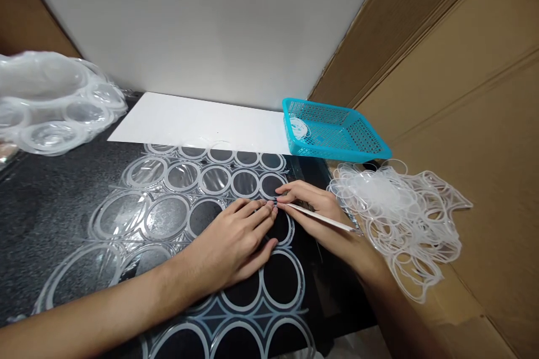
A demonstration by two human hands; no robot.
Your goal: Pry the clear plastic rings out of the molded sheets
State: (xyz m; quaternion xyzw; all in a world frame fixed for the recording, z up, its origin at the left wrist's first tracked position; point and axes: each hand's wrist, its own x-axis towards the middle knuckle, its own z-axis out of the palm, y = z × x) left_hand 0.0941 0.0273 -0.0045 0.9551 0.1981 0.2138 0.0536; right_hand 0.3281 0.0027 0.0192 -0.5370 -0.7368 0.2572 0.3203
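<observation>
A clear sheet of moulded rings (246,184) lies on the dark speckled worktop, its circles joined in rows. My left hand (238,235) rests on it palm down, fingers stretched out, holding nothing. Its fingertips press the sheet close to the right-hand edge. Just beside them, my right hand (314,205) pinches a slim white stick-like tool (324,217). The tool's tip points at the sheet by my left fingertips; what kind of tip it has is too small to tell. Part of the sheet is hidden under my left hand and forearm.
A blue perforated basket (341,152) with some thin white rings (298,128) stands at the back right. Tangled translucent ring scraps (404,207) heap at the right. More ring sheets (54,101) are piled at the left. A white board (202,118) lies before the wall; cardboard (475,101) borders the right.
</observation>
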